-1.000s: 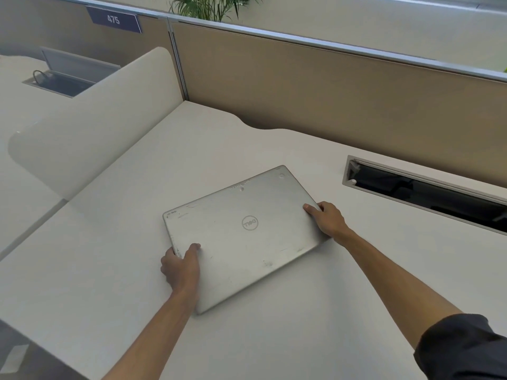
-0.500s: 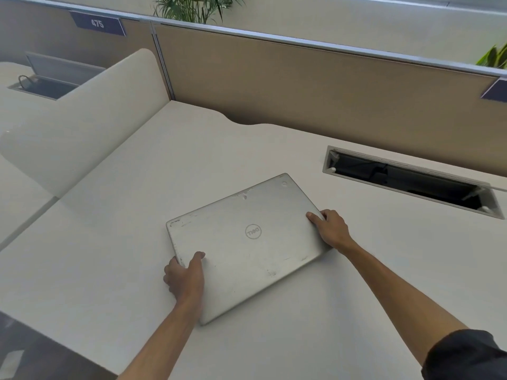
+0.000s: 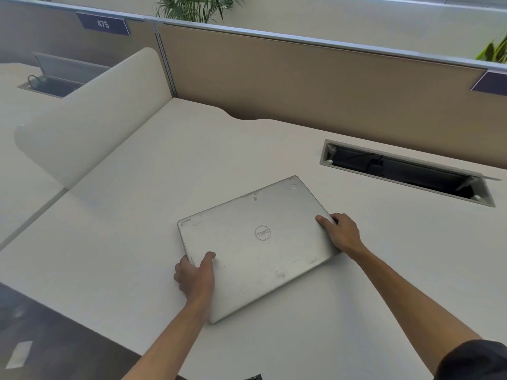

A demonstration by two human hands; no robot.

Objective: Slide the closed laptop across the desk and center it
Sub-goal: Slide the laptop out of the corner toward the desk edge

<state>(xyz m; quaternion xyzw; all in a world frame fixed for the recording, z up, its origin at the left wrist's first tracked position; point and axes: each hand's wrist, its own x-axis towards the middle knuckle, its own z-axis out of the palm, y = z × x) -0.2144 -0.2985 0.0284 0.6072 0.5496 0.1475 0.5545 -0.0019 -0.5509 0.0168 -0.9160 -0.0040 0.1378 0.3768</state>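
A closed silver laptop (image 3: 255, 242) with a round logo on its scuffed lid lies flat and skewed on the white desk (image 3: 153, 193). My left hand (image 3: 196, 275) grips its near left edge, thumb on the lid and fingers around the side. My right hand (image 3: 341, 231) holds the right edge, thumb on top. Both forearms reach in from the bottom of the view.
An open cable trough (image 3: 406, 172) is sunk into the desk at the back right. A tan partition (image 3: 315, 86) runs along the far edge. A white curved divider (image 3: 90, 119) stands at the left. The desk's near left edge drops to dark floor (image 3: 41, 338).
The laptop, held by both hands, has slid a little to the right across the desk, toward the cable trough. Both grips are unchanged.
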